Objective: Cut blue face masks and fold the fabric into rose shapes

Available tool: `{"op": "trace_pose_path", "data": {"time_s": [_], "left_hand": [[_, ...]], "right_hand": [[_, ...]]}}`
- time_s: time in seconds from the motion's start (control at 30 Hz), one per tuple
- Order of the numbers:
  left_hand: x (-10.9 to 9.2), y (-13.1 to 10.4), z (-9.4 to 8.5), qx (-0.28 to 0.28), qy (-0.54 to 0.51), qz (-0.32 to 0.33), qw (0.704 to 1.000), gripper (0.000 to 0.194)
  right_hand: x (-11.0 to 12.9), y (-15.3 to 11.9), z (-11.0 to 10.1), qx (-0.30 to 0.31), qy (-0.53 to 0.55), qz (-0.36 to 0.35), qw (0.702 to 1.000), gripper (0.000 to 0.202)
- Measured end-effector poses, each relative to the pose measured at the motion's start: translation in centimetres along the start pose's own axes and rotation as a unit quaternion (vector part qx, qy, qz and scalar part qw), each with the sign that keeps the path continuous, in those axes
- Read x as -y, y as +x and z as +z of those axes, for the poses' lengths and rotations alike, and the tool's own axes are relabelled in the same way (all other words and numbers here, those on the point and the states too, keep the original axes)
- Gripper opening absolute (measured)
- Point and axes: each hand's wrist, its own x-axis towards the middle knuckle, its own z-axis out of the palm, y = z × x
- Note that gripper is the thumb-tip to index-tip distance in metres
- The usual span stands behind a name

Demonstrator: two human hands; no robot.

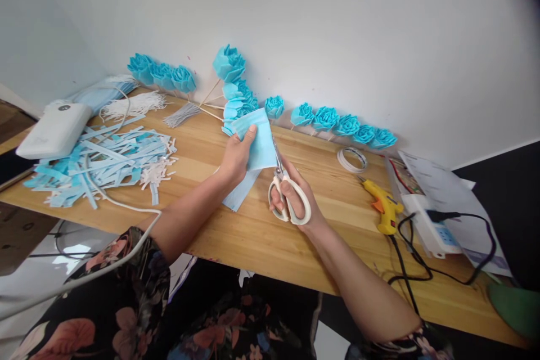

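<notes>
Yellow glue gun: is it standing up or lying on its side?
Lying on its side: the glue gun shows its flank to the camera, nozzle and orange trigger along the table.

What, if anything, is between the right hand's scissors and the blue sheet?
Nothing visible. The scissors in the right hand have their blades at the right edge of the blue sheet; the left hand grips the opposite side, clear of the blades.

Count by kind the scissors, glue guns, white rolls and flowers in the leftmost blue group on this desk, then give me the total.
Scissors: 1
Glue guns: 1
White rolls: 1
Leftmost blue flowers: 3
Total: 6
</notes>
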Motion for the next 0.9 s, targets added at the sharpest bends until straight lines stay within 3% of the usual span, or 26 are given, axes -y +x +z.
{"op": "trace_pose_path", "data": {"time_s": [0.17,0.37,0.5,0.9], "left_hand": [[0.30,-0.02,0.03,-0.040,0.050,0.057,0.996,0.034],[0.11,0.09,0.03,-0.051,0.046,0.054,0.996,0.034],[0.00,0.37,-0.17,-0.055,0.035,0.060,0.996,0.039],[0.96,-0.25,0.09,0.008,0.082,0.080,0.993,0.042]], "right_hand": [[-0.21,0.00,-0.18,0.027,0.002,0.007,1.000,0.076],[-0.26,-0.05,-0.55,0.107,0.064,0.037,0.992,0.058],[-0.28,-0.02,-0.61,0.124,0.081,0.035,0.988,0.051],[-0.06,-0.05,-0.53,0.116,0.093,0.021,0.989,0.056]]}}
